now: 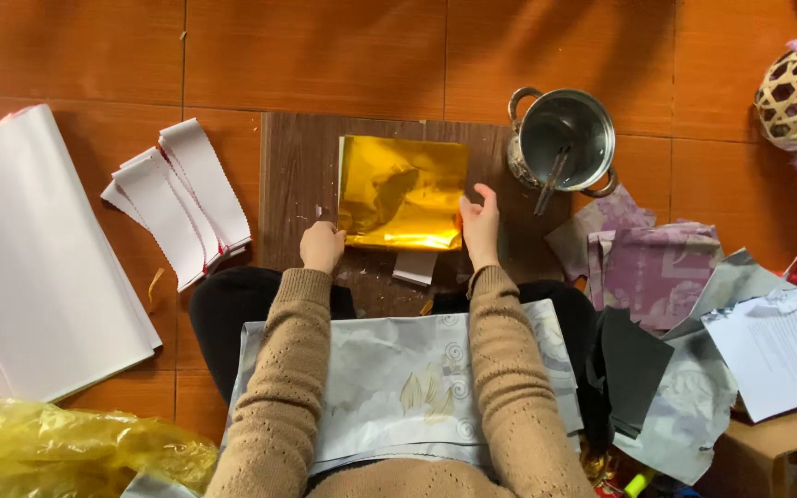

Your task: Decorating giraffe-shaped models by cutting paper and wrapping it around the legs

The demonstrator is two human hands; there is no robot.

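A sheet of gold foil paper (403,192) lies flat on a dark wooden board (292,184) that rests on the orange tiled floor (325,55). The person sits at the board's near edge with both arms in tan knitted sleeves reaching forward.

The left hand (322,246) sits at the foil's lower left corner, its fingers curled closed around a small thin blade-like tool (322,214) whose tip shows just above the knuckles. The right hand (480,224) rests at the foil's right edge; its fingers are bent and the thumb is raised, the fingertips touching the foil's edge, though whether they pinch the sheet or only press it cannot be told.

A small white paper scrap (414,266) lies on the board just below the foil, between the 2 hands. Across the person's lap lies a pale grey printed sheet (398,387).

Beyond the board's right corner stands a steel pot (565,138) with 2 handles and a utensil inside. Left of the board lie a fan of white paper strips (182,198) and a large stack of white paper (39,258). A yellow plastic bag (76,447) lies at the lower left. To the right lie purple patterned papers (643,263), black sheets (629,364) and a woven basket (795,97).
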